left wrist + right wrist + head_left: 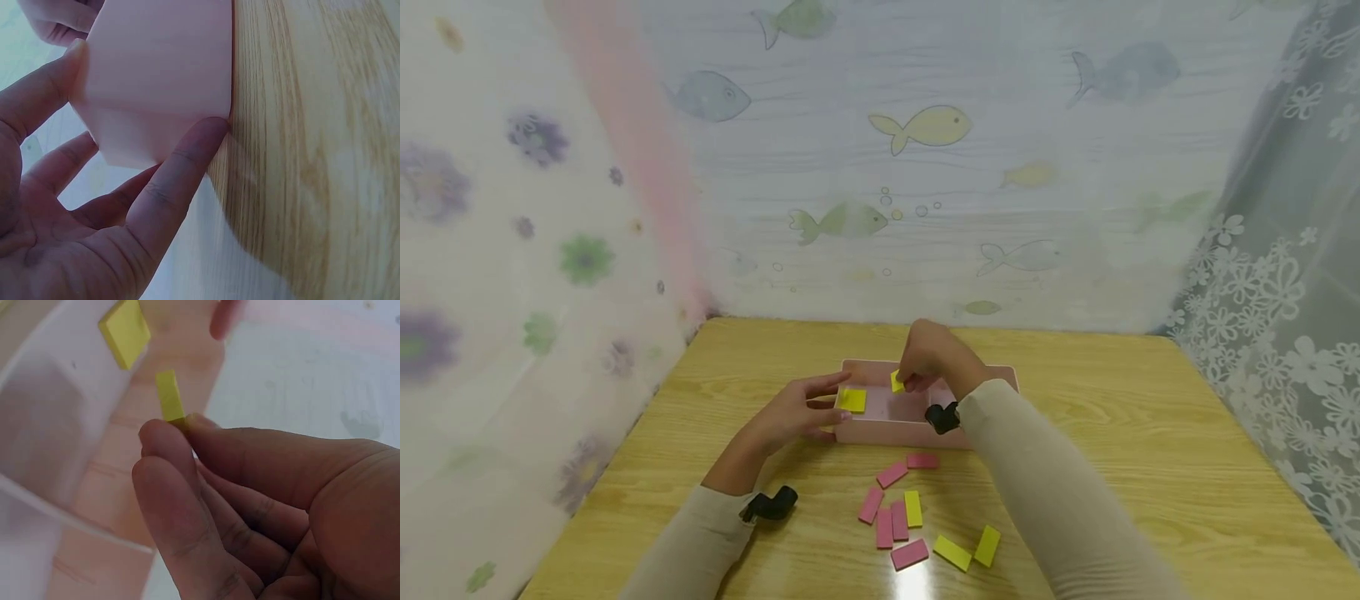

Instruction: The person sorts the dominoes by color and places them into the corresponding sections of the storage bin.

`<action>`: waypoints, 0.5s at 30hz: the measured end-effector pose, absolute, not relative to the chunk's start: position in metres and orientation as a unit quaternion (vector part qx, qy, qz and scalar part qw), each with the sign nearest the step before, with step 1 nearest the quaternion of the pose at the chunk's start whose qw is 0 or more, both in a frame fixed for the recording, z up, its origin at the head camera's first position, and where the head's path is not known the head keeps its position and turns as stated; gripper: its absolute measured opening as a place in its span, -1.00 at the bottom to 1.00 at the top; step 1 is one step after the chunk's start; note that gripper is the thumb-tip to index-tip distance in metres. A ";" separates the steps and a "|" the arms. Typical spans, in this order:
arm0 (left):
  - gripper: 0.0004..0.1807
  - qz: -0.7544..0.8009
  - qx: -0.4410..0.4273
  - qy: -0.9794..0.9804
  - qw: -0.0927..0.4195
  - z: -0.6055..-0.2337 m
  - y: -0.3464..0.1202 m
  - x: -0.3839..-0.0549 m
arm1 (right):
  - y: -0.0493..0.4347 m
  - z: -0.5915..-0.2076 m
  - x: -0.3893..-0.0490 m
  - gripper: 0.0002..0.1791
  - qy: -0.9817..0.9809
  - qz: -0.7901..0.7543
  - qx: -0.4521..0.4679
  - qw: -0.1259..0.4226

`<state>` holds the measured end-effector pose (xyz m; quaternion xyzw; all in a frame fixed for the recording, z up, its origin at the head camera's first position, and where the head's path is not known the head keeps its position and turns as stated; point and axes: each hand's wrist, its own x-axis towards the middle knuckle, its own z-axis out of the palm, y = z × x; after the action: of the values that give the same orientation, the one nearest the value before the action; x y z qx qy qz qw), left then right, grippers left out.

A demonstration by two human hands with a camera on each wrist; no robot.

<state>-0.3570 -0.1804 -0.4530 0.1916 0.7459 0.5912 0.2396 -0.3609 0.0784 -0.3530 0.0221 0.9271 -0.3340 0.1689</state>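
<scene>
Head cam: high, forward-down over table (1112, 408) to far edge. Wrist cams: close, sharing pink box (880, 432); left sees outside, right inside.

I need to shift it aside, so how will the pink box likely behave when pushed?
The pink box will probably slide rather than tip, since it sits low and long on the wood-grain table. Its thin-looking walls suggest it is light and perhaps slightly flexible. The yellow block at its left end may shift, as nothing visible fastens it.

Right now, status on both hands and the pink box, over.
Right hand pinching yellow tile at pink box. Left hand holding box's left end. Loose tiles in front, none blocking.
</scene>
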 end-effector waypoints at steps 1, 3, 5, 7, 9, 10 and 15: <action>-0.18 0.591 0.191 0.746 0.240 -0.453 -0.180 -0.357 | 0.078 -0.355 -0.361 -0.91 0.926 -0.336 0.025 0.168; -0.18 0.590 0.189 0.747 0.240 -0.451 -0.179 -0.356 | 0.077 -0.359 -0.362 -0.90 0.927 -0.337 0.029 0.165; -0.17 0.590 0.191 0.747 0.240 -0.451 -0.178 -0.356 | 0.076 -0.363 -0.363 -0.88 0.929 -0.330 0.030 0.163; -0.18 0.588 0.190 0.749 0.238 -0.451 -0.178 -0.355 | 0.074 -0.365 -0.364 -0.87 0.933 -0.320 0.028 0.161; -0.19 0.586 0.189 0.752 0.235 -0.451 -0.179 -0.355 | 0.072 -0.367 -0.367 -0.85 0.938 -0.305 0.025 0.161; -0.19 0.586 0.189 0.752 0.235 -0.452 -0.180 -0.355 | 0.071 -0.369 -0.368 -0.84 0.941 -0.299 0.024 0.159; -0.18 0.581 0.188 0.757 0.233 -0.452 -0.181 -0.354 | 0.065 -0.379 -0.369 -0.83 0.949 -0.278 0.016 0.149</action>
<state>-0.3543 -0.1807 -0.4515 0.1880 0.7569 0.5808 0.2331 -0.3692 0.0646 -0.3786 0.0157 0.9489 -0.2781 0.1486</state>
